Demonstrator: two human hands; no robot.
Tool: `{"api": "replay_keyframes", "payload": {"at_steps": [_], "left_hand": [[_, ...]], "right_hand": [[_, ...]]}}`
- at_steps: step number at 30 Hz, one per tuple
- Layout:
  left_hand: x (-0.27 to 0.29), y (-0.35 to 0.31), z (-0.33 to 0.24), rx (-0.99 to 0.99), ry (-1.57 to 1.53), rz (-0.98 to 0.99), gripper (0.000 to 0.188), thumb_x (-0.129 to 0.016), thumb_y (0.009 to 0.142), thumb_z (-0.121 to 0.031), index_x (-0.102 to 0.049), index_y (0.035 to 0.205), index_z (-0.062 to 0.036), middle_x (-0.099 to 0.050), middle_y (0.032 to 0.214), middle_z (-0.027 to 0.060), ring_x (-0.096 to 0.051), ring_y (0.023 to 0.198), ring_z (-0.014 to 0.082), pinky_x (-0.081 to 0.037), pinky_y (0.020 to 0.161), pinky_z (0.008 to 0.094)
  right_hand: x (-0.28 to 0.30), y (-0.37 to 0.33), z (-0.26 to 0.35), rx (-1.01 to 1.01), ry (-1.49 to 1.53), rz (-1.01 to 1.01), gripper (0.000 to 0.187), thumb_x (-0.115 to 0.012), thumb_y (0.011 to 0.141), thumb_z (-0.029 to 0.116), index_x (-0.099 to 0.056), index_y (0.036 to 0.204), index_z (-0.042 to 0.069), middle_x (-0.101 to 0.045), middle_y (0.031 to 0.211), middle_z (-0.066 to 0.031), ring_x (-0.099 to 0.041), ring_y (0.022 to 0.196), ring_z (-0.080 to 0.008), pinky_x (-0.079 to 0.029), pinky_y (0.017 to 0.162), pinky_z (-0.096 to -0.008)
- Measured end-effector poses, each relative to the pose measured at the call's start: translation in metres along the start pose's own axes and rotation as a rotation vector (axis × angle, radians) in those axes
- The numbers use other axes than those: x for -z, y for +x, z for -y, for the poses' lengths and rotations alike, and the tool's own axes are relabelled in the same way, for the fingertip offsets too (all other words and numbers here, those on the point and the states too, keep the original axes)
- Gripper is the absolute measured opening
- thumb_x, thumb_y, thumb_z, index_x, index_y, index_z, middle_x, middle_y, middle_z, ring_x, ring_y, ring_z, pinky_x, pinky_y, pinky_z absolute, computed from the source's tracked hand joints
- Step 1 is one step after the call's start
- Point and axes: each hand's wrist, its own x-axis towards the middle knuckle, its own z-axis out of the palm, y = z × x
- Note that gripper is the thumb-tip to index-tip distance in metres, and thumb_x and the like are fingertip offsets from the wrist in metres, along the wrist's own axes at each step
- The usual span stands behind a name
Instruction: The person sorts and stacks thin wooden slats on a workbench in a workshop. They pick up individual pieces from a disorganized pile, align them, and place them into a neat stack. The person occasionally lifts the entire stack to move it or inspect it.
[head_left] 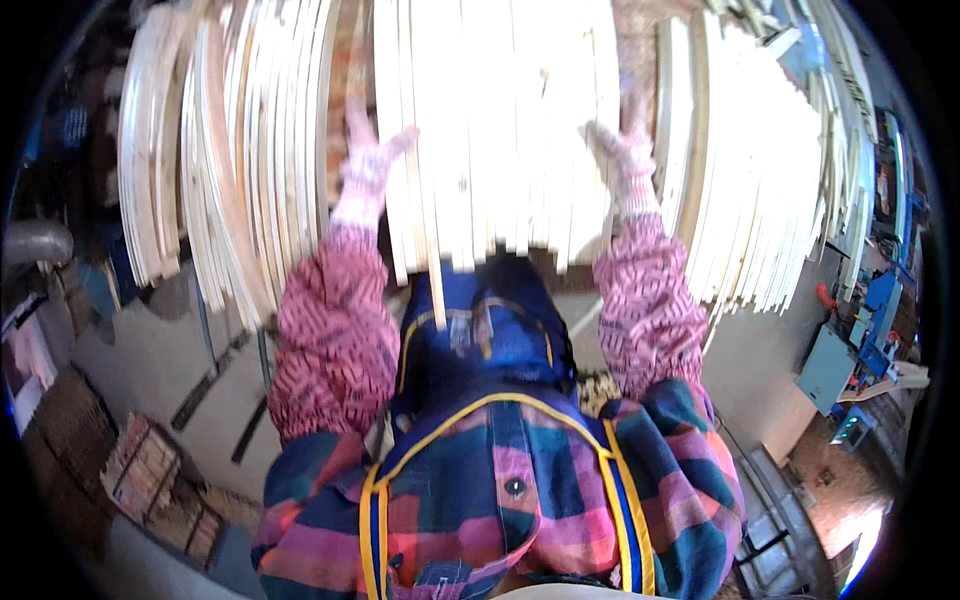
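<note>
left hand (367,160) is gloved in pink knit, raised, fingers spread, palm pressed to the left edge of the middle bundle of pale wooden strips (500,130). right hand (625,150) mirrors it on the bundle's right edge, also gloved, fingers splayed and flat. neither hand is wrapped around anything; both look open and bracing the bundle between them. motion blur at the fingertips, so i can't say whether any finger hooks behind a strip.

the bundle sits straight ahead, between the two hands, its cut ends hanging ragged just above my blue apron (480,340). one single strip (436,285) pokes lower than its neighbours on the left side. strips are thin, flat, light-coloured, packed edge to edge.

progress, as i judge it: the bundle is squared up from the sides but its ends are not flush, so evening out looks unfinished.

outward: pink patterned sleeves (330,340), plaid shirt below. more strip stacks fan out left (215,170) and right (760,170). concrete floor (150,370) beneath, woven baskets (150,470) low left, blue machinery (850,350) at far right.
</note>
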Motion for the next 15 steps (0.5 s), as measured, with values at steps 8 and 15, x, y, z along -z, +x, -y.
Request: {"api": "replay_keyframes", "payload": {"at_steps": [8,15], "left_hand": [[0.029,-0.100,-0.021,0.296,-0.725,0.260,0.075,-0.075,0.083,-0.011,-0.037,0.148,-0.0047,-0.059,0.131,0.0173,-0.063,0.113,0.0277,-0.054,0.099,0.0405],[0.008,-0.136,-0.047,0.209,-0.591,0.349,0.061,-0.062,0.093,-0.016,-0.035,0.146,-0.0015,-0.064,0.116,0.0188,-0.068,0.101,0.0332,-0.061,0.083,0.0400]], "right_hand": [[0.013,-0.083,0.007,-0.291,0.117,0.159,0.104,-0.075,0.071,-0.010,-0.019,0.156,0.007,-0.044,0.146,-0.0169,-0.049,0.129,-0.0273,-0.047,0.105,-0.0394],[0.039,-0.119,0.068,-0.280,0.236,0.212,0.115,-0.077,0.066,-0.010,-0.011,0.158,0.011,-0.034,0.153,-0.0192,-0.043,0.135,-0.0279,-0.046,0.105,-0.0353]]}}
